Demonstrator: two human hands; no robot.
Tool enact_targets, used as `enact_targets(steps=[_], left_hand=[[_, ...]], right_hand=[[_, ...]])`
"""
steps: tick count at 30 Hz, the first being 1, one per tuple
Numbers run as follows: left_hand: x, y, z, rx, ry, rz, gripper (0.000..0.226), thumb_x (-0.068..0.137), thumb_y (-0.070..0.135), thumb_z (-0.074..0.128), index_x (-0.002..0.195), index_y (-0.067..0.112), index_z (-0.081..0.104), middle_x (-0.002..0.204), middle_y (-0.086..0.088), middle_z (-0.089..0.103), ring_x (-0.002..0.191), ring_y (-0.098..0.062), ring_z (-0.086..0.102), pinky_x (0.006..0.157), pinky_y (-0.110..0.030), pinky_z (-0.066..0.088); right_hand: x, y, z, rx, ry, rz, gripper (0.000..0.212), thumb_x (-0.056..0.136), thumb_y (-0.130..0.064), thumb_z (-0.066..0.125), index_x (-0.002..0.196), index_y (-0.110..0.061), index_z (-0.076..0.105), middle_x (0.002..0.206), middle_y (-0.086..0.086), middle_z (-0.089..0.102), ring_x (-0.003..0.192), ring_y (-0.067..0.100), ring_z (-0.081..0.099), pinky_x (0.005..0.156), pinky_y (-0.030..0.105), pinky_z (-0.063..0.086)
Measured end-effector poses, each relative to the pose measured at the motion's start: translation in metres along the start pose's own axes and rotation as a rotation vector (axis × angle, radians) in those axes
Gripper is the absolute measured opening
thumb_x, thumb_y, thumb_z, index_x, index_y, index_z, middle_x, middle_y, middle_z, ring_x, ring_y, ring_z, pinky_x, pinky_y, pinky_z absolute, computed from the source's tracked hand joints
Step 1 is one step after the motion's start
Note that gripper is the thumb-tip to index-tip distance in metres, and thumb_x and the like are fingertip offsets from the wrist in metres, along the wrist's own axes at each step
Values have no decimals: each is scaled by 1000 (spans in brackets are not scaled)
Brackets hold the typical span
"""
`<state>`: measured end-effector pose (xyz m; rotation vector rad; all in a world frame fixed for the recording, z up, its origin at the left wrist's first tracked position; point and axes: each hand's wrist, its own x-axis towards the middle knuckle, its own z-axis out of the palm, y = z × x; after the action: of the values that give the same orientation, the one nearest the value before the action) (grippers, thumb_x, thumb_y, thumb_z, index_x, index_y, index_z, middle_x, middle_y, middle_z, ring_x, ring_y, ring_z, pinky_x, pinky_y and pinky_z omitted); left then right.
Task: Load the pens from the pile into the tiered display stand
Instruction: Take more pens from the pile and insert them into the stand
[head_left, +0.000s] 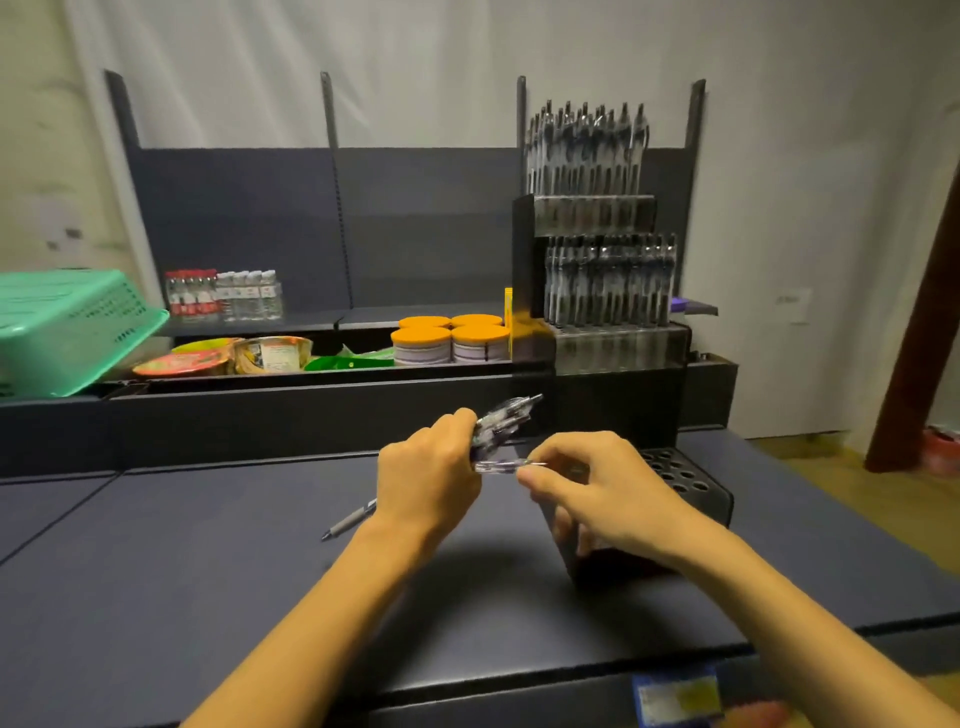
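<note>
My left hand (428, 467) grips a bundle of clear pens (506, 415) whose tips point up and to the right. My right hand (597, 488) pinches one clear pen (501, 466) that sticks out from the bundle. One grey pen (349, 519) lies on the dark table behind my left wrist. The tiered display stand (615, 343) rises at the right; its two upper tiers are packed with upright pens (608, 280). Its lowest tier (680, 475), a black block with round holes, sits just behind my right hand and shows no pens.
A green plastic basket (67, 327) stands at the far left. Small bottles (223, 293), noodle bowls (228, 356) and orange-lidded tubs (449, 338) fill the shelf behind the table. A blue and yellow label (675, 696) is on the table's front edge.
</note>
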<state>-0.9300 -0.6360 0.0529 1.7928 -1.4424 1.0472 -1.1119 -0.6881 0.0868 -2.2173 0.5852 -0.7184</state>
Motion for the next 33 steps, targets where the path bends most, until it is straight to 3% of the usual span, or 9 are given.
enact_targets(steps=[6, 12, 18, 27, 30, 33], left_hand=[[10, 12, 11, -27, 67, -53, 14, 75, 18, 71, 74, 13, 58, 58, -1, 59, 40, -23, 49, 34, -24, 31], [19, 11, 28, -61, 144, -63, 12, 80, 25, 68, 81, 14, 64, 63, -1, 63, 45, -22, 53, 36, -26, 34], [44, 15, 25, -46, 123, 83, 16, 84, 31, 66, 85, 15, 63, 68, -1, 64, 50, -21, 56, 36, -33, 42], [82, 10, -4, -45, 100, 165, 28, 84, 38, 47, 84, 15, 62, 67, 1, 64, 48, -20, 55, 37, -32, 45], [91, 11, -7, -21, 72, 181, 15, 83, 30, 64, 84, 15, 63, 66, 0, 64, 47, -19, 55, 38, -24, 41], [95, 10, -3, -15, 38, 149, 21, 72, 20, 79, 84, 13, 64, 65, -1, 65, 47, -18, 55, 42, -12, 25]], right_hand=[[12, 14, -17, 118, 58, -111, 11, 87, -22, 69, 97, -20, 68, 79, 3, 68, 59, 22, 68, 43, 30, 53], [27, 22, -24, 66, 97, -214, 6, 90, -20, 65, 95, -18, 67, 80, -1, 67, 60, 19, 67, 50, 17, 49], [37, 21, -45, 186, 162, -212, 8, 90, -22, 64, 93, -15, 65, 73, 6, 66, 57, 20, 66, 41, 30, 50], [55, 11, -85, 431, 255, -280, 11, 91, -18, 60, 91, -8, 64, 80, 17, 67, 53, 20, 65, 35, 27, 48], [63, 11, -95, 503, 304, -258, 13, 90, -19, 60, 90, -7, 64, 69, 5, 68, 52, 17, 64, 35, 25, 48], [70, 10, -102, 654, 345, -245, 15, 94, -20, 56, 91, -6, 61, 73, -2, 70, 49, 14, 62, 34, 22, 45]])
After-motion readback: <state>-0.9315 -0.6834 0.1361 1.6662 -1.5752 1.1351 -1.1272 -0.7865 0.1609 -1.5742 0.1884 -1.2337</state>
